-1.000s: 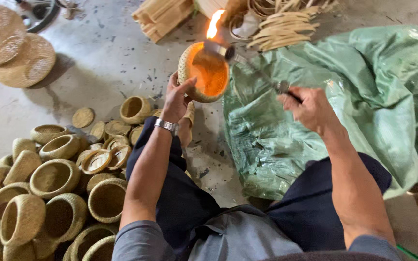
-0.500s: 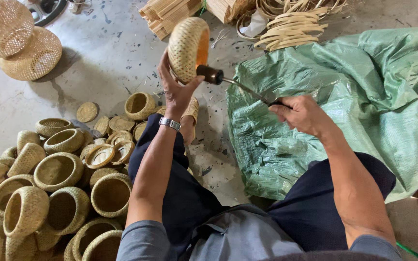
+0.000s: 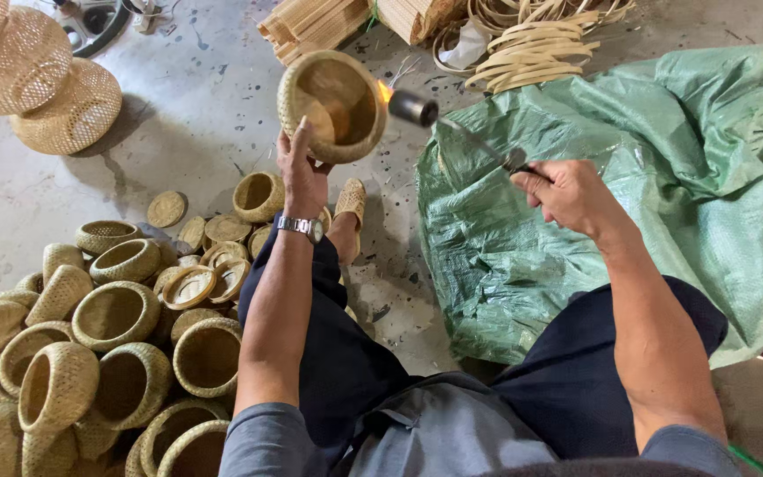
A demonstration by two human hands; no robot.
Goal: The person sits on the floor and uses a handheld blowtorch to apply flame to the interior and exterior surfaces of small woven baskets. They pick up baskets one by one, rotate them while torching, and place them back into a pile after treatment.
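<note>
My left hand (image 3: 302, 172), with a watch at the wrist, holds up a small round woven basket (image 3: 333, 104), its opening turned toward me. My right hand (image 3: 567, 194) grips the handle of a gas torch (image 3: 461, 134) whose metal nozzle points at the basket's right rim. A small orange flame shows between nozzle and rim. I sit on the concrete floor, one sandalled foot (image 3: 348, 205) stretched out below the basket.
A heap of several similar woven baskets (image 3: 108, 327) and flat round lids (image 3: 189, 287) lies at my left. A crumpled green plastic sheet (image 3: 664, 168) covers the floor at right. Larger openwork baskets (image 3: 41, 84) sit top left; bamboo strips (image 3: 532, 53) and slats lie at the top.
The flame has shrunk from a large glow inside the basket to a small tongue at the rim. My left hand has turned the basket so its opening faces me.
</note>
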